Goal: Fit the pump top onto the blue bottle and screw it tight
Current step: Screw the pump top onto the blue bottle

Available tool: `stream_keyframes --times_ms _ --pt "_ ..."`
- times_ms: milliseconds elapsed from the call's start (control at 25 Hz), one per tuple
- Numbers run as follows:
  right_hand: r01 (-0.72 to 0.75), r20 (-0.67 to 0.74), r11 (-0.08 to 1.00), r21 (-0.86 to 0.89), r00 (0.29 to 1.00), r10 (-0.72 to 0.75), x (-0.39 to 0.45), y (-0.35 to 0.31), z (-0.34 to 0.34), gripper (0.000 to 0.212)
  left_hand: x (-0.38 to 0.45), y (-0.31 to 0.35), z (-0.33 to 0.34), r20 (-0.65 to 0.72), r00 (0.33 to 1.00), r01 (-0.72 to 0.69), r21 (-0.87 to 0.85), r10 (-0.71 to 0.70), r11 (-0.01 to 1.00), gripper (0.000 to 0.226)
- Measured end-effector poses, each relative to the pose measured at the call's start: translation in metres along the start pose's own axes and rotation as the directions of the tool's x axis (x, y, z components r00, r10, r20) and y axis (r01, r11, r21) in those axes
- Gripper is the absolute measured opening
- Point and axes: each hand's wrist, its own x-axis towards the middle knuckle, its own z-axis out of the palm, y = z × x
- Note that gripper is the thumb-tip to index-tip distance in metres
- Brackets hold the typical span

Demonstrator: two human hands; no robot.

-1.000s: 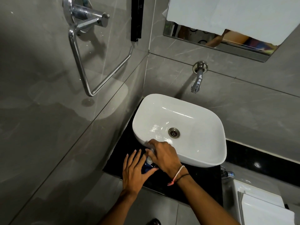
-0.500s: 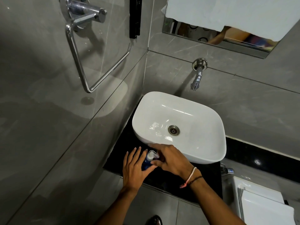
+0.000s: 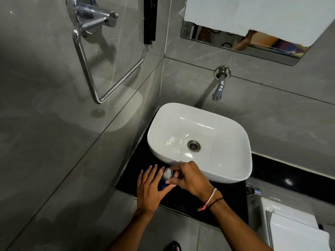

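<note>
The bottle (image 3: 161, 183) stands on the black counter (image 3: 223, 207), just near of the basin (image 3: 235, 160) at its near-left corner, and only a sliver of blue shows between the two hands. The left hand (image 3: 150, 189) lies against the bottle's left side with fingers spread and nearly straight, the thumb hooked round the near side: more a brace than a full grip. The right hand (image 3: 190, 178) comes in from the right, its fingers curled onto the pump (image 3: 167, 173), whose pale top faces up; how firmly they pinch it cannot be told. The step in hand looks to be the turning. To do it well, the left hand should close round the body so the bottle cannot spin or skid on the glossy stone, while the right keeps the pump upright over the neck and turns from the collar, not the nozzle. If it binds early, back off and reseat, since a tilted collar would likely cross the thread.
</note>
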Motion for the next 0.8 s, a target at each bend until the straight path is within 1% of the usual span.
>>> stream_keyframes --times_ms 160,280,320,360,440,480,560,600,640,680,800 --pt "-0.047 -0.072 0.999 -0.027 0.996 0.045 -0.004 -0.003 0.006 0.043 0.001 0.004 -0.004 0.004 1.0 0.003 0.005 -0.003 1.0 0.07" --pt "-0.077 -0.099 0.997 0.016 0.992 0.078 -0.007 -0.004 0.008 0.049 0.001 0.005 -0.005 -0.011 1.0 -0.01 0.005 0.01 1.0 0.066" --pt "-0.098 -0.093 0.993 0.07 0.99 0.105 -0.009 -0.002 0.009 0.049 0.001 0.006 -0.006 -0.01 1.0 -0.001 -0.003 0.001 1.0 0.066" --pt "-0.121 -0.091 0.981 0.152 0.987 0.136 -0.011 0.003 0.011 0.044 0.002 0.007 -0.006 -0.01 1.0 0.008 -0.005 -0.008 1.0 0.067" --pt "-0.168 -0.116 0.934 0.314 0.97 0.213 -0.015 0.015 0.017 0.026 0.003 0.008 -0.007 0.008 1.0 0.02 0.003 -0.02 1.0 0.07" --pt "-0.215 -0.101 0.903 0.371 0.958 0.269 -0.016 0.021 0.02 0.022 0.004 0.009 -0.009 0.015 1.0 0.014 0.008 -0.014 1.0 0.07" --pt "-0.338 0.035 0.82 0.462 0.931 0.364 -0.015 0.03 0.028 0.024 0.006 0.007 -0.011 0.005 1.0 -0.003 0.01 0.003 1.0 0.068" --pt "-0.387 0.114 0.77 0.508 0.916 0.385 -0.013 0.031 0.032 0.026 0.007 0.006 -0.012 -0.003 1.0 -0.001 0.007 0.001 1.0 0.067" --pt "-0.419 0.164 0.736 0.532 0.904 0.395 -0.01 0.029 0.035 0.028 0.009 0.003 -0.015 0.0 1.0 0.011 0.004 -0.011 1.0 0.067" --pt "-0.422 0.185 0.719 0.552 0.903 0.389 -0.004 0.029 0.04 0.029 0.01 -0.002 -0.018 -0.007 1.0 0.016 0.004 -0.016 1.0 0.067" --pt "-0.399 0.19 0.727 0.559 0.915 0.356 0.015 0.01 0.049 0.031 0.019 -0.022 -0.035 0.014 0.997 0.075 -0.002 -0.075 0.997 0.067"
